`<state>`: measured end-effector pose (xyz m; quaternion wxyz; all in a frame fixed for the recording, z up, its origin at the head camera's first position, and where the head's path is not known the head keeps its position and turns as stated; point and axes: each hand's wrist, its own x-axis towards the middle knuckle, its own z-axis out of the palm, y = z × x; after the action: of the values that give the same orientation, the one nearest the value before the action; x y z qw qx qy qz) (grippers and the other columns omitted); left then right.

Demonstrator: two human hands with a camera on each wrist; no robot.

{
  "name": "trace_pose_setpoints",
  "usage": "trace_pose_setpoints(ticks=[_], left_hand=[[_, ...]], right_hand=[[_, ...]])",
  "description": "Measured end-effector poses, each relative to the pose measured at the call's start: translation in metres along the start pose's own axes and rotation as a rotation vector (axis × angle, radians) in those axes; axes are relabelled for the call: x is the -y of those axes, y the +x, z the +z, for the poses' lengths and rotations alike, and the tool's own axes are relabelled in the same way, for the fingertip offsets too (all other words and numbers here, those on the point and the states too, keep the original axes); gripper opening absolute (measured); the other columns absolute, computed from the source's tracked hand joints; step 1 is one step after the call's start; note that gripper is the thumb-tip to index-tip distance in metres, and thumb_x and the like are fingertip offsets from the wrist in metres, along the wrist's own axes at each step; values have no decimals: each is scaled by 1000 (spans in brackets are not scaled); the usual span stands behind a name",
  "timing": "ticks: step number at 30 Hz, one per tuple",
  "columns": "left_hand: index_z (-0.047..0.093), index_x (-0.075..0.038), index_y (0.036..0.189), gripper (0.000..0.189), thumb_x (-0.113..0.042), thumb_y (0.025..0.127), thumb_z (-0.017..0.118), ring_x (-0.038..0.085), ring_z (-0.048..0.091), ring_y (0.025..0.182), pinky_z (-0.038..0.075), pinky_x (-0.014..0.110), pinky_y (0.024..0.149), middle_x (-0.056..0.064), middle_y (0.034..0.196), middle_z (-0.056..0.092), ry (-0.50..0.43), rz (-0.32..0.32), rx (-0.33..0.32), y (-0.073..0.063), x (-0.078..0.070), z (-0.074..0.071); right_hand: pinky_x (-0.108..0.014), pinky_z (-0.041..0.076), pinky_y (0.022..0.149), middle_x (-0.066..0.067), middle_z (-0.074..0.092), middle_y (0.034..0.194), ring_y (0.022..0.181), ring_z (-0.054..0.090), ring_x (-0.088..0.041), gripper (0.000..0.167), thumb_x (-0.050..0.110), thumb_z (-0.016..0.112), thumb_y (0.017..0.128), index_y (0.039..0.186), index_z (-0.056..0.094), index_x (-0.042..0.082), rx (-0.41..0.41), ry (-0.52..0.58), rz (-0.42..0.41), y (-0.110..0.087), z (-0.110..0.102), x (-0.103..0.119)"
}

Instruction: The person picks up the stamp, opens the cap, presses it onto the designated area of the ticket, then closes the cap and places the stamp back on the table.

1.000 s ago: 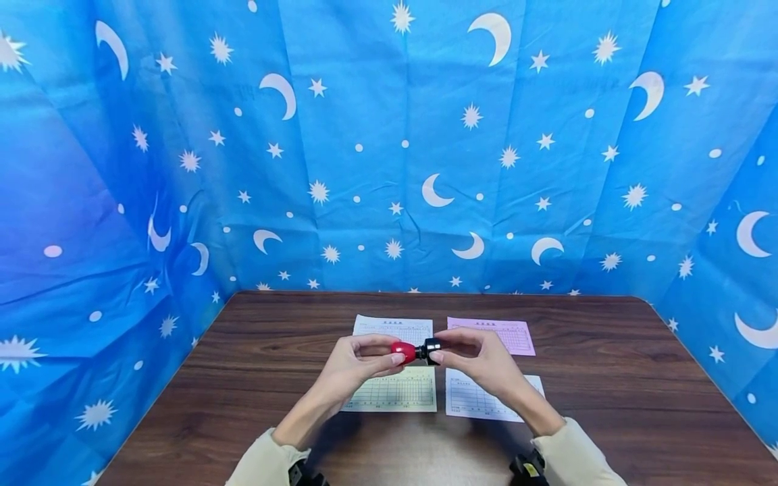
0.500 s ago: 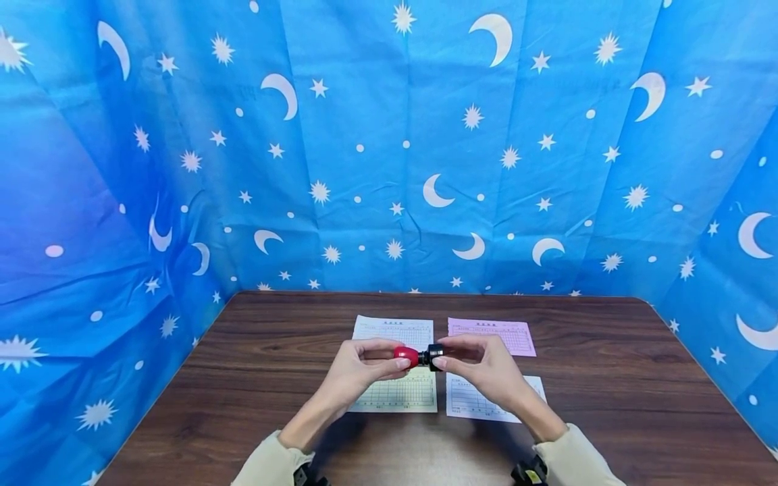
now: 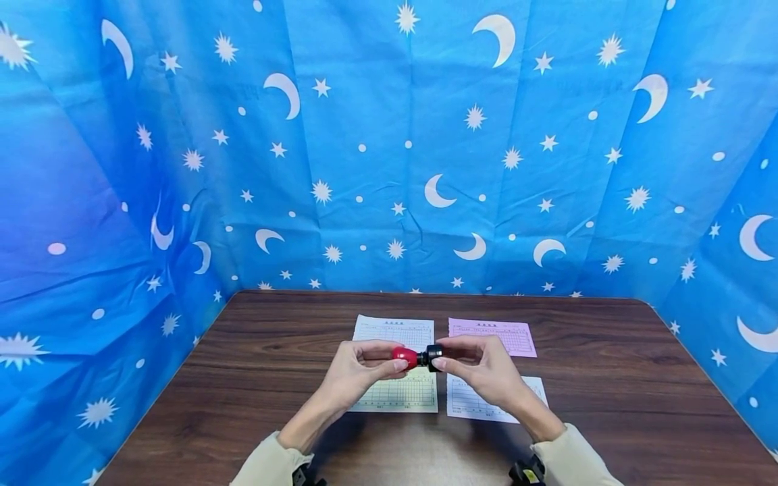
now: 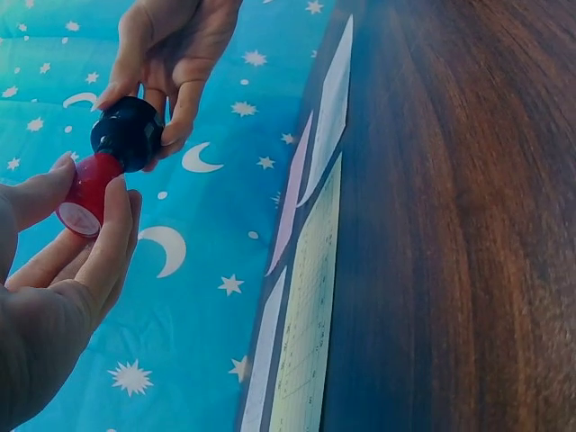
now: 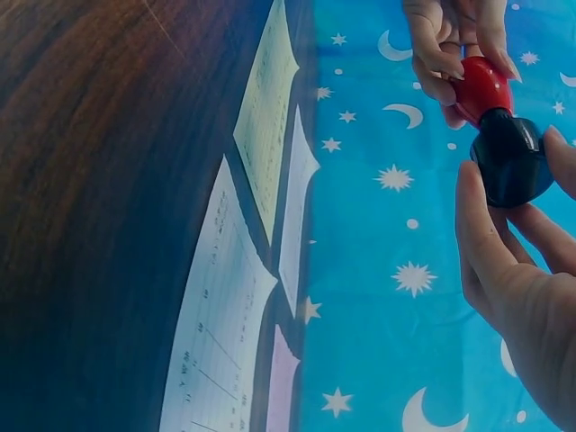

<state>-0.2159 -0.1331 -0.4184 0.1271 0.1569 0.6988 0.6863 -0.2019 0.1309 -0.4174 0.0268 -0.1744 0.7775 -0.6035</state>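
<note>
L hand (image 3: pixel 354 372) pinches red knob (image 3: pixel 404 353), R hand (image 3: pixel 489 370) grips attached blk end (image 3: pixel 434 352), 4 forms (image 3: pixel 515 339) on tbl (image 3: pixel 608 378).

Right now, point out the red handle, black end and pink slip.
Red handle (image 5: pixel 484 90), right wrist view: rounded side.
Black end (image 4: pixel 129 133), left wrist view: rounded side.
Pink slip (image 3: pixel 513 337), head view: uncovered printed grid.

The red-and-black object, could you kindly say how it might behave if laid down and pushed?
Its rounded sides suggest the red-and-black object might roll; its glossy shine hints it could feel slippery.
</note>
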Motion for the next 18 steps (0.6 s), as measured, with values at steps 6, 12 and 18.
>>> trace_pose_setpoints(ticks=[6, 12, 18], left_hand=[[67, 7, 132, 48, -16, 92, 82, 38, 78, 106, 62, 37, 91, 26, 122, 75, 38, -8, 3, 1, 2, -2], [66, 7, 134, 50, -18, 93, 81, 38, 78, 106, 62, 37, 91, 26, 123, 75, 69, 10, 8, 2, 4, -3], [67, 6, 134, 50, -18, 92, 82, 38, 78, 106, 62, 36, 90, 27, 123, 75, 72, 14, -6, 1, 5, -7]], right_hand=[[-31, 62, 93, -17, 78, 120, 107, 78, -24, 41, 27, 81, 94, 126, 75, 3, -1, -1, 8, 1, 0, -3], [-26, 61, 92, -21, 76, 124, 104, 77, -18, 41, 25, 80, 94, 127, 74, 1, 24, 59, 31, 1, -4, -8], [-23, 59, 88, -21, 76, 123, 100, 77, -15, 44, 26, 81, 94, 128, 73, -1, 30, 85, 49, 3, -6, -8]])
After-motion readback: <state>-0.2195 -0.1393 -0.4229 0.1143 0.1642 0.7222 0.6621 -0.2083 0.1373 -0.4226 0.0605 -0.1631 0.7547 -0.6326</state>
